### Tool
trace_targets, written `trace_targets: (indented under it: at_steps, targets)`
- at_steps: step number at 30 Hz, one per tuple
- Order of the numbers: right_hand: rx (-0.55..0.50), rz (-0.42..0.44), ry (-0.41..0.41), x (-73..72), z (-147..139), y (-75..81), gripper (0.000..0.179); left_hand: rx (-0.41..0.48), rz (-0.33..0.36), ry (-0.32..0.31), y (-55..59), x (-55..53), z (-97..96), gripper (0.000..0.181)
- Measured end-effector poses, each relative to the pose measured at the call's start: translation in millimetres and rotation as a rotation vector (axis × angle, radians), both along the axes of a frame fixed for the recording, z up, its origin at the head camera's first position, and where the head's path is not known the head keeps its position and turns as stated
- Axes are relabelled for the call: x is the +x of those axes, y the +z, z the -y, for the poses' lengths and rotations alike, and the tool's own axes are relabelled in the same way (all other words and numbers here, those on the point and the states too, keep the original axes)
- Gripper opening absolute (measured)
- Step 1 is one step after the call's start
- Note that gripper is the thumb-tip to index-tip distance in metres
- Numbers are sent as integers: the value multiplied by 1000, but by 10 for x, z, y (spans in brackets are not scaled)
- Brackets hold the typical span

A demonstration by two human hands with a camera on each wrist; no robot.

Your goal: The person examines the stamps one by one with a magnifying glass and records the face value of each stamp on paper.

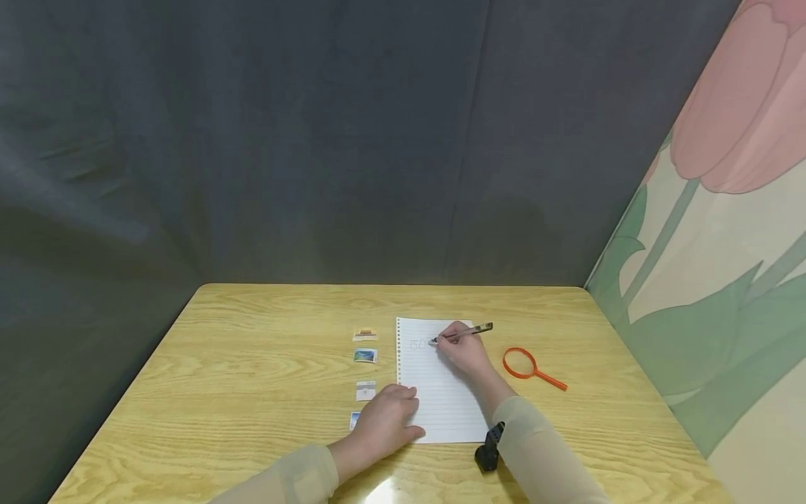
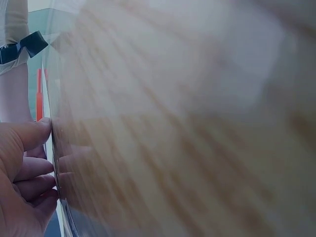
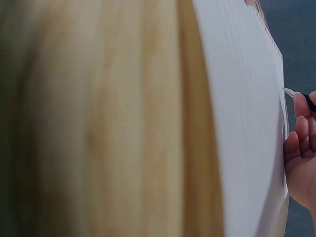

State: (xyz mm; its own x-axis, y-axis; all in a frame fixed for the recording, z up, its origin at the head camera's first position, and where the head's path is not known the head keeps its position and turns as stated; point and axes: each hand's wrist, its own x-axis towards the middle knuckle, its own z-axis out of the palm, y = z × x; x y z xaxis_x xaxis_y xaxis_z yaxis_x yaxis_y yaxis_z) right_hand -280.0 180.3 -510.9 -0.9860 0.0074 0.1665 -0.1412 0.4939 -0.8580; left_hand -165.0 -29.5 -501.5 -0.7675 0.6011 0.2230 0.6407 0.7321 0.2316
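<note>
A lined sheet of paper [image 1: 443,413] with punched holes down its left side lies on the wooden table. My right hand [image 1: 467,352] pinches a pen [image 1: 472,330], its tip down on the upper part of the sheet. Faint writing that looks like "150" stands just left of the tip. In the right wrist view the pen tip [image 3: 289,92] meets the paper near its edge. My left hand [image 1: 385,420] rests over the lower left edge of the sheet, fingers relaxed. From the left wrist, the fingers [image 2: 37,170] lie along the table surface.
Left of the sheet, several small stamp-like pictures [image 1: 365,355] form a column; the lowest is partly hidden by my left hand. An orange-red magnifying glass [image 1: 549,379] lies right of the sheet. A dark curtain [image 1: 378,140] hangs behind the table [image 1: 252,364].
</note>
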Motion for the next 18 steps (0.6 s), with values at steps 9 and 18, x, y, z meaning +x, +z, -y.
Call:
trace_targets:
  at_steps: [9,18]
  targets:
    - [55,-40,9,-6,-20,10,6,14,-25,-13,-1,7,-2,36]
    - [59,-30,-21,-12,-78,-6,5,14,-16,-17,20,10,6,33]
